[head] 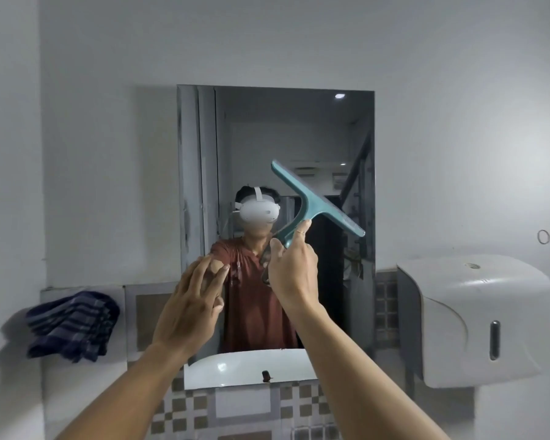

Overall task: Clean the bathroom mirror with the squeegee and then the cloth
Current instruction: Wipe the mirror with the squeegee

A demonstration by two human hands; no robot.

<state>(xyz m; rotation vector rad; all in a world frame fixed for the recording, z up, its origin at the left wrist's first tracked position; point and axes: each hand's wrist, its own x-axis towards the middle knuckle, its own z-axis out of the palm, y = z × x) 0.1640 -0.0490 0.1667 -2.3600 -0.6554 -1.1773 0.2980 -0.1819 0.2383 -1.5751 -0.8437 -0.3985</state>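
A rectangular mirror [299, 128] hangs on the white wall straight ahead. My right hand [294, 274] grips the handle of a teal squeegee [315, 200], held up in front of the mirror's middle right with its blade slanting from upper left to lower right. Whether the blade touches the glass I cannot tell. My left hand [191, 308] is raised at the mirror's lower left edge, fingers spread and holding nothing. A folded dark blue striped cloth [72, 325] lies on a ledge to the left of the mirror.
A white dispenser [477, 319] juts from the wall to the right of the mirror. Checkered tiles [245, 411] run below it. The mirror reflects a person with a headset, and a white basin. A small ring hook [543, 236] sits on the far right wall.
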